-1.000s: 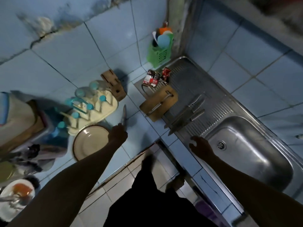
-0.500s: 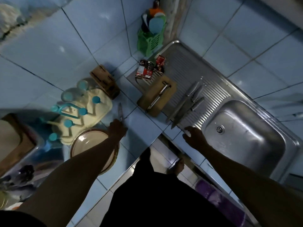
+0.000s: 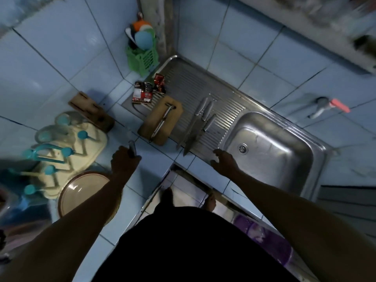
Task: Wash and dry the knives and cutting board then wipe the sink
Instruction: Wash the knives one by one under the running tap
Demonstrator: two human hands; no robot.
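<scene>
My left hand [image 3: 124, 161] grips the handle of a knife [image 3: 131, 146] over the blue tiled counter, blade pointing away and blurred. Three steel knives [image 3: 196, 127] lie side by side on the ribbed drainboard [image 3: 230, 110]. A wooden cutting board [image 3: 160, 122] lies left of them with another steel utensil [image 3: 162, 123] on top. My right hand [image 3: 223, 161] hovers open at the counter's front edge, just below the knife tips and left of the sink basin [image 3: 272, 157]. A wooden knife block [image 3: 91, 110] lies on the counter at left.
A cream drying rack with teal pegs [image 3: 63, 151] and a round plate [image 3: 83, 192] sit at the left. Red sachets [image 3: 146, 90] and a green utensil basket [image 3: 142, 58] stand at the back. A tap with a pink handle [image 3: 327, 106] sticks out of the right wall.
The view has shifted, so the sink sits more centrally. My left hand with its knife moved slightly right toward the cutting board. My right hand stays at the sink's front edge.
</scene>
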